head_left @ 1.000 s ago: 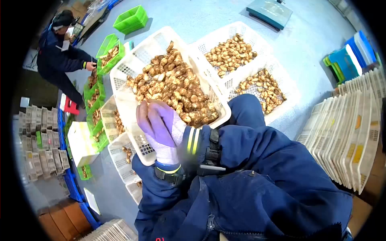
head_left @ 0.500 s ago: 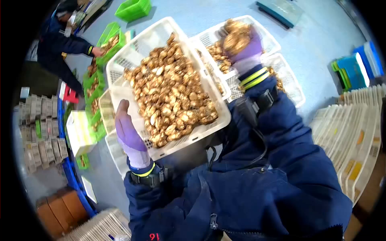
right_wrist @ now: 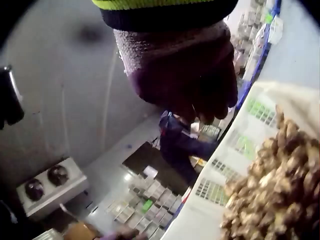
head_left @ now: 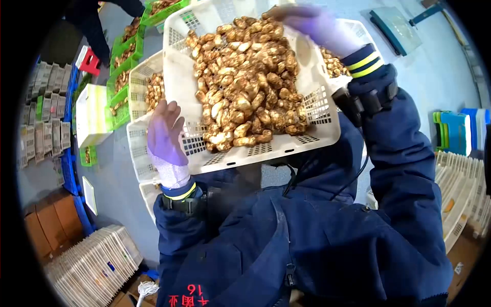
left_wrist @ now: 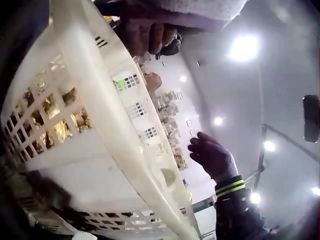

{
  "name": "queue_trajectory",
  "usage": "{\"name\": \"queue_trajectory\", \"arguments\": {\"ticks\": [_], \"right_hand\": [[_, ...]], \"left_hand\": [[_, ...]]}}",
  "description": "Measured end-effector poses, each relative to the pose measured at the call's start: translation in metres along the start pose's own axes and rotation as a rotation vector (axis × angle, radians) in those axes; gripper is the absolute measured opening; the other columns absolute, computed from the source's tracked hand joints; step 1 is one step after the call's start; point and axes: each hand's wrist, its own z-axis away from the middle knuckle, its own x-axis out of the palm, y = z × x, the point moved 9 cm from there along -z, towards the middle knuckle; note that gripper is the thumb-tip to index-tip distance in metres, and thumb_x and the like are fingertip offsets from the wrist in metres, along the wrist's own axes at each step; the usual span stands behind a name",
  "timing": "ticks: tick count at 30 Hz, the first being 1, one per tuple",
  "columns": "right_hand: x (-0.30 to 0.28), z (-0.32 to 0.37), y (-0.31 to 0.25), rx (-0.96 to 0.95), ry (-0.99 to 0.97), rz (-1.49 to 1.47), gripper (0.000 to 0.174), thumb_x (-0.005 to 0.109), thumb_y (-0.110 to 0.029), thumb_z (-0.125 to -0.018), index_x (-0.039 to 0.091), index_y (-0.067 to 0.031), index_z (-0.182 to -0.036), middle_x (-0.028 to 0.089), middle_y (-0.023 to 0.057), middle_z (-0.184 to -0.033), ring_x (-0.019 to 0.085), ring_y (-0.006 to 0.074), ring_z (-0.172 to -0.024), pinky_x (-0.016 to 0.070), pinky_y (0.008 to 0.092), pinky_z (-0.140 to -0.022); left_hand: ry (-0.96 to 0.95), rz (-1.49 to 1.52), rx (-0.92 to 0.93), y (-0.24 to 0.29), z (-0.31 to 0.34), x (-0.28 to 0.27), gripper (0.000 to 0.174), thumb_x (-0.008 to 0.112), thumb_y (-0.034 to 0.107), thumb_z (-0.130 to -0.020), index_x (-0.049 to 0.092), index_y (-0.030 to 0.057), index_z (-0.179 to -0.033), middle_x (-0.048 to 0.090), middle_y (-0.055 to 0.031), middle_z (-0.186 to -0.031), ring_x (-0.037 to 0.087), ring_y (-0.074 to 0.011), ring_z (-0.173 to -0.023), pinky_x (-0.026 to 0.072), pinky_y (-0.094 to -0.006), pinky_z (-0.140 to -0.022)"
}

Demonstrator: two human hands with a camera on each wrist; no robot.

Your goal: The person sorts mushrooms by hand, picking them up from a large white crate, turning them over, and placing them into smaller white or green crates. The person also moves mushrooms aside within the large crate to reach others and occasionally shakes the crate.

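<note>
A white plastic basket (head_left: 255, 159) rests tilted before the person's lap, heaped with stubby brown-and-cream mushrooms (head_left: 243, 89). The left hand (head_left: 166, 135), in a purple and white glove, stands beside the basket's near left corner, fingers pointing up and loosely bent. In the left wrist view that hand is close to the basket rim (left_wrist: 120, 135). Blurred in the head view, the right hand (head_left: 314, 25) reaches over the basket's far right side, fingertips at the top of the heap. The right wrist view shows its fingers (right_wrist: 212, 107) hanging loosely, nothing visible in them.
More white baskets (head_left: 138, 148) with mushrooms stand beneath and to the left, another behind on the right. Green baskets (head_left: 119, 107) line the left. Stacked white baskets (head_left: 463, 189) rise at right, near a platform scale (head_left: 396, 30). Another person's legs (head_left: 97, 33) show at far left.
The right hand, carrying mushrooms over the back right basket half a second ago, has come back to the heap without them. The left hand stays at the basket's left side; the view has shifted.
</note>
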Motion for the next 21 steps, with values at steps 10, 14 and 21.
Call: {"name": "queue_trajectory", "arguments": {"ticks": [10,14,21], "right_hand": [[0.263,0.029,-0.024,-0.014,-1.153,0.487,0.041,0.064,-0.036,-0.081,0.066,-0.0136,-0.116,0.063,0.0120,-0.115,0.056,0.0316,-0.114,0.0455,0.0440,-0.097],[0.227,0.019,-0.009,-0.071,-0.850,0.522,0.037,0.063,-0.037,-0.082,0.067,-0.0095,-0.107,0.062,0.0147,-0.107,0.055,0.0301,-0.111,0.0455,0.0435,-0.096],[0.108,-0.016,0.047,0.300,-0.443,0.676,0.043,0.063,-0.019,-0.084,0.061,-0.0146,-0.127,0.061,0.0125,-0.127,0.059,0.0314,-0.115,0.0487,0.0400,-0.097]], "left_hand": [[-0.008,-0.020,-0.034,0.004,-0.007,-0.051,0.048,0.045,0.028,-0.102,0.046,-0.0046,-0.137,0.062,-0.0182,-0.122,0.064,-0.0252,-0.107,0.0501,-0.0332,-0.092],[-0.137,-0.181,-0.108,0.014,-0.009,-0.024,0.043,0.050,0.029,-0.101,0.056,-0.0036,-0.129,0.066,-0.0143,-0.114,0.065,-0.0216,-0.101,0.0513,-0.0330,-0.087],[-0.952,-1.138,0.223,-0.025,0.021,0.092,0.037,0.066,0.017,-0.086,0.063,0.0012,-0.119,0.068,-0.0204,-0.096,0.067,-0.0310,-0.085,0.0529,-0.0391,-0.077]]}}
